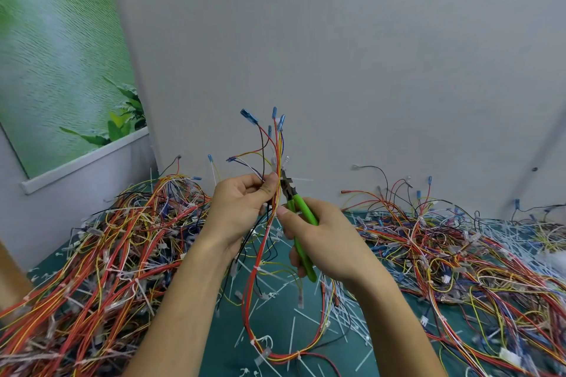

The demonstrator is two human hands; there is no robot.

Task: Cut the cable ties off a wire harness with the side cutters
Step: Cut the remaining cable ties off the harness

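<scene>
Wire harness (258, 257) stands upright over the green mat (226, 330), its blue plugs (246, 116) pointing up and its long tail looping down. The left hand (242, 205) pinches the wires. The right hand (324, 239) wraps round the green side cutters (301, 208), nose up-left at a white cable tie (298, 179). Big wire piles (107, 254) crowd both sides. Cut tie bits (337, 309) litter the mat. A grey wall (337, 55) stands behind.

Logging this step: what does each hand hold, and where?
Left hand pinches the wire harness beside a white cable tie; right hand grips the side cutters by their green handles.
</scene>
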